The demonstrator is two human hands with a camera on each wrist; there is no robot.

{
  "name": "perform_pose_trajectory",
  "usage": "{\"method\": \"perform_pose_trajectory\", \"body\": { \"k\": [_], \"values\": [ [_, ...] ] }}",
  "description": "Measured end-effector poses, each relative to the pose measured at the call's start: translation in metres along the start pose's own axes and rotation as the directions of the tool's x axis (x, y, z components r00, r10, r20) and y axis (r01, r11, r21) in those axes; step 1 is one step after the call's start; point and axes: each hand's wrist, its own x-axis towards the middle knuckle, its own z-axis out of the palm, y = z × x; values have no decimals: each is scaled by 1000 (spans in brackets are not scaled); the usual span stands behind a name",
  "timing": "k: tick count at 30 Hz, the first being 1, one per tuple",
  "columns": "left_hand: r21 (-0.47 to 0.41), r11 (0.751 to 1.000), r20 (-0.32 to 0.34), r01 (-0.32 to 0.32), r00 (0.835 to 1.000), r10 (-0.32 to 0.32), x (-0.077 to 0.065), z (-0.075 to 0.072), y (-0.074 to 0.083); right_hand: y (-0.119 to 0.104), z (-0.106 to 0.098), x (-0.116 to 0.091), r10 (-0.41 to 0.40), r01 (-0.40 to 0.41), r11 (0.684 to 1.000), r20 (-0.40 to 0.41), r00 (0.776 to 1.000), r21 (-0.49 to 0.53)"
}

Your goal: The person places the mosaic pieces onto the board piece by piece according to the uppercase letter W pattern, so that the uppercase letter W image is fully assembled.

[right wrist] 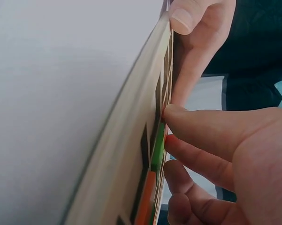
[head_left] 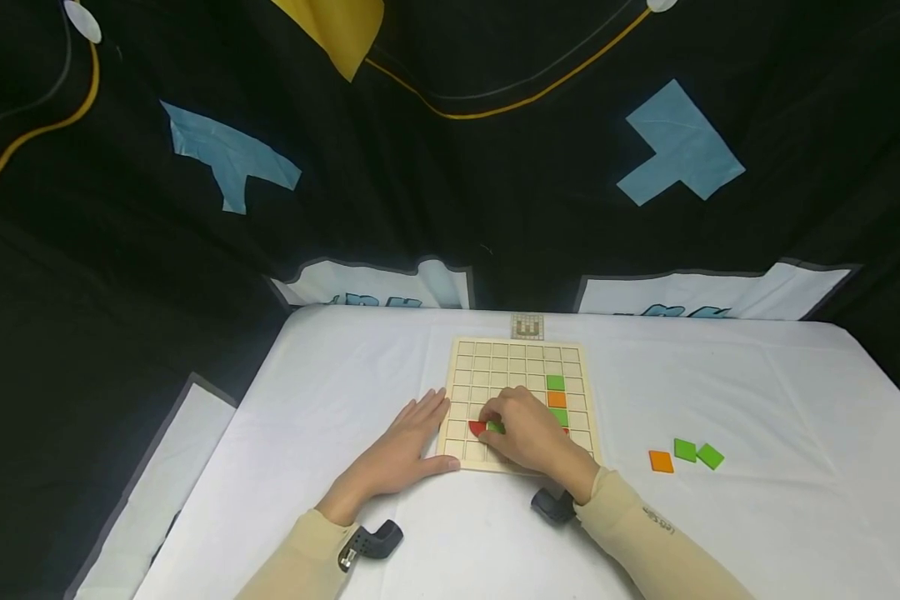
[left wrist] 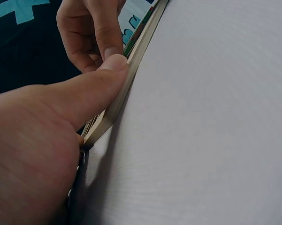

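Note:
A pale wooden grid board (head_left: 495,367) lies on the white-covered table. My left hand (head_left: 401,458) rests against its left side, fingers extended, with the thumb (left wrist: 115,63) on the front edge. Over the lower middle of the grid, my right hand (head_left: 532,433) pinches a red tile (head_left: 477,429) between thumb and bent fingers. Beside it, partly under those fingers, sits a green tile (right wrist: 158,147). Further right, a column holds a green tile (head_left: 555,382), an orange tile (head_left: 557,399) and another green tile (head_left: 560,417); a red piece below is mostly hidden by my hand.
Right of the board lie a loose orange tile (head_left: 662,461) and two green tiles (head_left: 685,450). A small patterned square (head_left: 527,327) is behind the board's far edge. Dark cloth (head_left: 450,192) with blue patches hangs beyond the table.

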Motion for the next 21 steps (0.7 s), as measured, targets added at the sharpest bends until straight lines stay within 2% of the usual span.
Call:
{"method": "perform_pose_trajectory", "body": {
  "k": [13, 21],
  "values": [
    [2, 1000, 2, 7, 1000, -7, 0, -1, 0, 3, 1, -1, 27, -27, 1000, -15, 1000, 4],
    [-8, 1000, -1, -5, 1000, 5, 0, 0, 0, 15, -22, -16, 95, -89, 992, -63, 994, 88]
  ]
}}
